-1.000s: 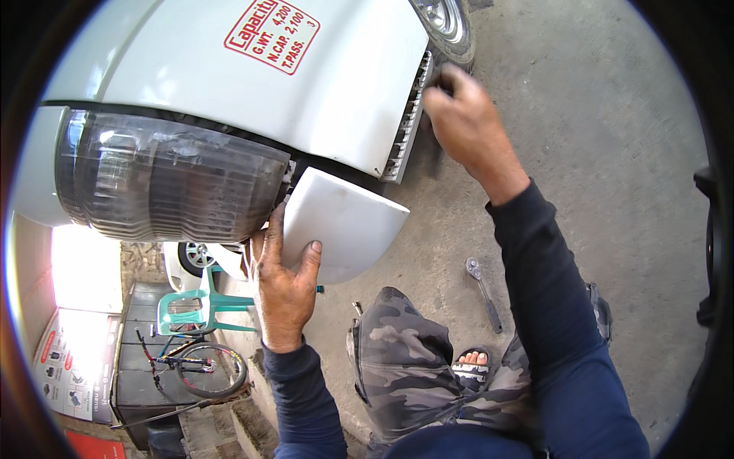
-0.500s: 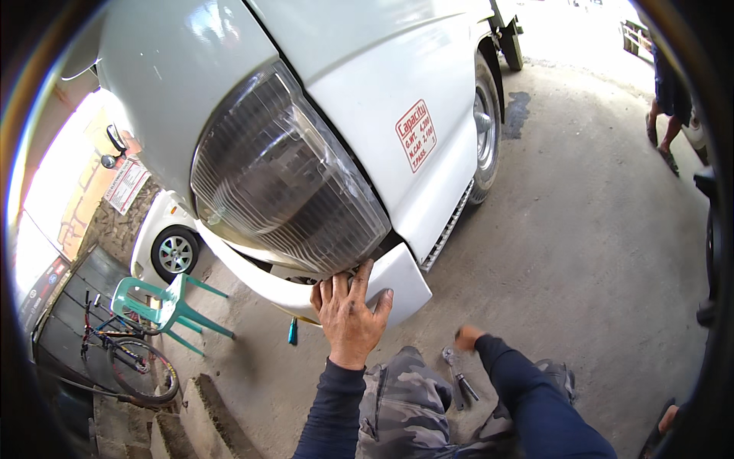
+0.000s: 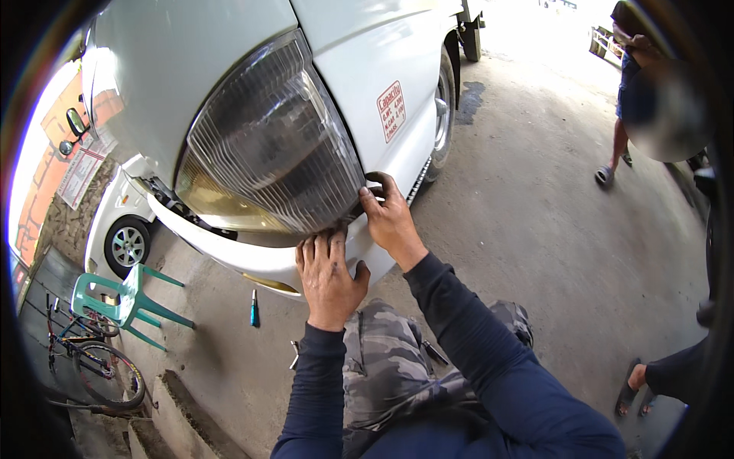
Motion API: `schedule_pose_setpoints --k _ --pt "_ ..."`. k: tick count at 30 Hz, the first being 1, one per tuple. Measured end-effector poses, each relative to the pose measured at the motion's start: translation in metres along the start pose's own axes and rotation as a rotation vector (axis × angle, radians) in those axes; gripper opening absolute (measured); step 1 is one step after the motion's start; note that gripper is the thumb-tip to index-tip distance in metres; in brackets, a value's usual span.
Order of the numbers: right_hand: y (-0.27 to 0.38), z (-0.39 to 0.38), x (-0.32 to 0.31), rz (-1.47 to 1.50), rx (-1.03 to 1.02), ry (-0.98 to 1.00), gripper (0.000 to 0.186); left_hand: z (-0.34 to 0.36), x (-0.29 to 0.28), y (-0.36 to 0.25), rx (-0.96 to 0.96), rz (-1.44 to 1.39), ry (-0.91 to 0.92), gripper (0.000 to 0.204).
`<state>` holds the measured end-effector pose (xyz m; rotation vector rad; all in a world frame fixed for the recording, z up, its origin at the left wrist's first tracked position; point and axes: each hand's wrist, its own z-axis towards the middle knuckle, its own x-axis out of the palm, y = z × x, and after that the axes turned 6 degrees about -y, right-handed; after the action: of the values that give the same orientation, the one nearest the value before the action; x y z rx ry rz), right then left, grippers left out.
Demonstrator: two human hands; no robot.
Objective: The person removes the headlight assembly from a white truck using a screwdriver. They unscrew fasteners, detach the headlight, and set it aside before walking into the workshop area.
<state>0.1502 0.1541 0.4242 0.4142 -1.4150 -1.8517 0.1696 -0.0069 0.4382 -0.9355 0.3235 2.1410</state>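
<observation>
Resting on bumper [image 3: 229, 256]: left hand [image 3: 330, 281], fairly open, fingers side by side, thumb spread; fingertips reach over the upper edge just below the headlight [image 3: 267, 145], tips partly hidden, can't tell if they hook anything.
Right hand [image 3: 392, 224]: at the headlight's lower right corner, thumb and forefinger bent, partly open; can't tell whether anything is pinched.
Bumper position: white, wraps under the headlight and runs off to its left; dark gap visible above it at that end.
Headlight build: clear ribbed lens, amber section lower left, set in white cab [image 3: 183, 61].
Bumper lamp [image 3: 269, 284]: amber strip, below the headlight.
Sticker [image 3: 391, 112]: red-bordered, right of the headlight.
Front wheel [image 3: 441, 115]: right of the headlight, past the sticker.
Teal-handled tool [image 3: 254, 310]: on concrete floor [image 3: 527, 206], below the headlight; exact kind unclear.
Plastic chair [image 3: 131, 291]: green, below and left of the headlight; bicycle [image 3: 107, 372] beyond.
Parked car [image 3: 111, 206]: white, left of the headlight, alloy wheel [image 3: 126, 246] showing.
Bystander [image 3: 625, 92]: standing well right of the headlight.
</observation>
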Motion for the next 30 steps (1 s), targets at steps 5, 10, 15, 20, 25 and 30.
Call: schedule_pose_setpoints --k 5,10,15,20,25,30 --pt "-0.003 -0.014 0.008 0.316 0.219 0.103 0.032 -0.017 -0.008 0.01 -0.029 -0.025 0.007 0.075" --pt "0.001 -0.017 0.016 0.474 0.277 0.16 0.029 -0.026 -0.016 0.026 -0.022 0.0 -0.012 0.076" --pt "0.002 -0.022 0.028 0.417 0.297 0.127 0.043 -0.036 -0.021 0.045 0.058 -0.041 -0.027 0.072" --pt "0.021 -0.026 0.027 0.295 0.403 0.148 0.063 -0.032 -0.011 0.045 0.052 -0.028 -0.207 0.058" --pt "0.025 -0.021 0.016 0.302 0.389 0.191 0.063 -0.027 -0.02 0.047 0.087 -0.119 -0.106 0.051" --pt "0.003 -0.014 0.021 0.152 0.255 0.153 0.065 -0.006 -0.042 0.08 0.252 -0.284 0.093 0.034"
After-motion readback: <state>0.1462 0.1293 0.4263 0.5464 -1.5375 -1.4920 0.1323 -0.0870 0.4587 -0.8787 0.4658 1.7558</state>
